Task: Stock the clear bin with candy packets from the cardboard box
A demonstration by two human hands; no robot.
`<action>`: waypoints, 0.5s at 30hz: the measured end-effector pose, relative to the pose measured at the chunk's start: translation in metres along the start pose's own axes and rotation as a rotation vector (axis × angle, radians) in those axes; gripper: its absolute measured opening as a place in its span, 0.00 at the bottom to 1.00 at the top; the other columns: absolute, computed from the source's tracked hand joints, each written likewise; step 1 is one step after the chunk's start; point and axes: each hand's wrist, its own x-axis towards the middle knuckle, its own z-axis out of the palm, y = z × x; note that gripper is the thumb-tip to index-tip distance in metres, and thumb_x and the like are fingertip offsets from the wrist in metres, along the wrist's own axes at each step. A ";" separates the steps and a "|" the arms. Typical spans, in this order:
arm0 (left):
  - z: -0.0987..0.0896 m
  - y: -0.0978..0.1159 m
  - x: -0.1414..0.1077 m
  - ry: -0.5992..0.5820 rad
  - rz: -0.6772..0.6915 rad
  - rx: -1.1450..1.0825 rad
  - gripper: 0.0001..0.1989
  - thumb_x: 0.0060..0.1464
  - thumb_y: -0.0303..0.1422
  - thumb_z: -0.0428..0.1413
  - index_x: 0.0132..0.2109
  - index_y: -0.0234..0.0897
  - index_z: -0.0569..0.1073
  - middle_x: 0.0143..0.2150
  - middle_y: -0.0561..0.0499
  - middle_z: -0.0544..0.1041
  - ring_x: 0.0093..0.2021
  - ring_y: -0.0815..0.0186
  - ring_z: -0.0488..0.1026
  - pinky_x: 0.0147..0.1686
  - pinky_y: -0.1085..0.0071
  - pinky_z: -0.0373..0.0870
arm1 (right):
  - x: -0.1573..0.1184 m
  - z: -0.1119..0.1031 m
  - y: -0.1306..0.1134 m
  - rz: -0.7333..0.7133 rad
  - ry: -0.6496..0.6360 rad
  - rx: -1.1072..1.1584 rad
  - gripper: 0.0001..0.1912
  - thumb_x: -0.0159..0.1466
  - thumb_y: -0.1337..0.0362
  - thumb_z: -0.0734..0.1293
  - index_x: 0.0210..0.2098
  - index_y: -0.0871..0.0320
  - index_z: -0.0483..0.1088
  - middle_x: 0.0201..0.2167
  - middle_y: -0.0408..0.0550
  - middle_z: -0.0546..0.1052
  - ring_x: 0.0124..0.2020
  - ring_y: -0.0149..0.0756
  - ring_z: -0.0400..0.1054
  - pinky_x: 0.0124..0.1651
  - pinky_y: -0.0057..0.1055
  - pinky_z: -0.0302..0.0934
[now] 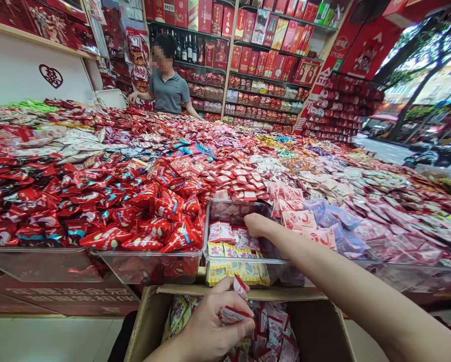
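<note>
My left hand [219, 314] is closed on small red-and-white candy packets [235, 315], above an open cardboard box [329, 322]. Inside the box lie more red-and-white packets [276, 332] and some yellow ones [182, 311]. My right hand [257, 224] reaches down into a clear plastic bin [208, 223] behind the box. Its fingers point away and are hidden, so what they hold does not show. In that bin, pink-and-white packets [225, 232] lie behind yellow-and-white packets [236, 254], next to my right hand.
Red shiny snack packets [165, 216] fill the bin on the left. Pink packets [300, 221] and purple packets [338, 226] are heaped on the right. A person [168, 80] stands behind the wide candy display, before shelves of red boxes [263, 63].
</note>
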 end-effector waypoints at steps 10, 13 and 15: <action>-0.001 -0.003 0.000 -0.008 -0.016 0.019 0.05 0.48 0.31 0.57 0.31 0.33 0.75 0.37 0.47 0.68 0.42 0.63 0.66 0.41 0.70 0.62 | -0.004 -0.003 -0.008 -0.075 0.009 0.026 0.24 0.48 0.65 0.68 0.45 0.67 0.66 0.43 0.57 0.72 0.44 0.44 0.67 0.38 0.27 0.59; -0.001 -0.002 0.000 -0.015 -0.019 0.009 0.05 0.48 0.31 0.57 0.31 0.33 0.75 0.38 0.47 0.68 0.43 0.63 0.66 0.42 0.70 0.62 | -0.001 -0.001 -0.006 -0.082 0.054 0.029 0.18 0.52 0.68 0.64 0.42 0.66 0.68 0.42 0.58 0.72 0.44 0.43 0.67 0.38 0.27 0.59; -0.001 -0.002 0.000 -0.017 -0.015 0.004 0.05 0.48 0.31 0.57 0.31 0.33 0.75 0.39 0.46 0.68 0.43 0.63 0.66 0.43 0.70 0.62 | 0.000 0.000 -0.005 -0.095 0.064 0.036 0.17 0.51 0.67 0.65 0.41 0.65 0.68 0.41 0.57 0.73 0.42 0.43 0.67 0.36 0.27 0.59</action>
